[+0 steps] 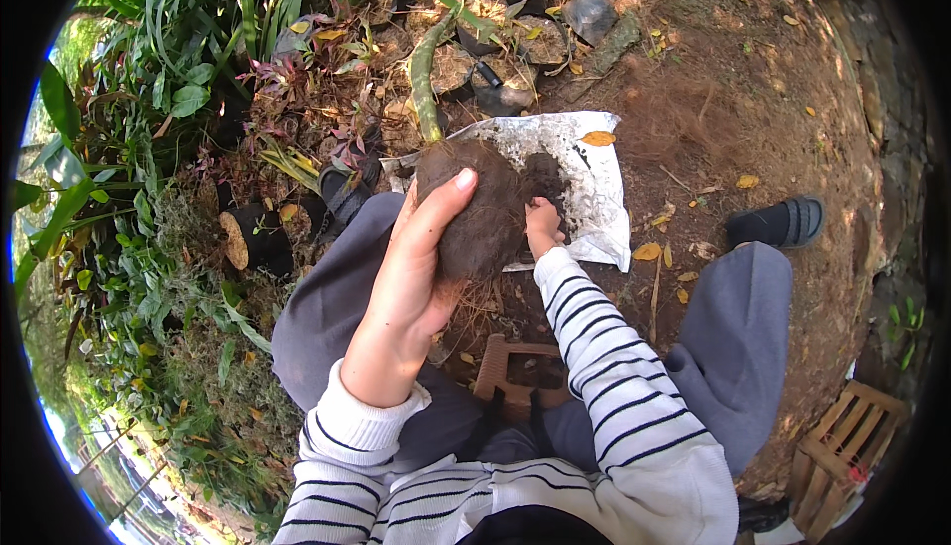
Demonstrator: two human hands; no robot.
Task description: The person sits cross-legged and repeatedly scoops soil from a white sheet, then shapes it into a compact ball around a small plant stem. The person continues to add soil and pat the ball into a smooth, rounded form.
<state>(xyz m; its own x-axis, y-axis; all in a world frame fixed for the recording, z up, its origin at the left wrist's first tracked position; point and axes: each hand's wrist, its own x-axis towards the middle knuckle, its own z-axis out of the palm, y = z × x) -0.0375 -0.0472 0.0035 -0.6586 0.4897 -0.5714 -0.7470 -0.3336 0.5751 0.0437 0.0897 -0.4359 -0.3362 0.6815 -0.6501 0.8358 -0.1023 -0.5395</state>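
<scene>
A large brown ball of soil and fibre (475, 213) is raised in front of me, with a thick green plant stem (424, 79) rising from its far side. My left hand (421, 258) is closed round the ball's left side, thumb pressed on top. To the right of the ball, my right hand (544, 228) is low over a white plastic sack (606, 198), its fingers curled beside a patch of dark soil (542, 176). What those fingers hold, if anything, is hidden. Fine roots or fibres hang under the ball.
Between my legs is a brown plastic stool (492, 367). Loose brown fibre (693, 114) lies on the ground to the right. Log slices (545, 42) and dark stones (589, 15) are at the back. Dense plants (188, 99) fill the left; a wooden crate (852, 436) stands lower right.
</scene>
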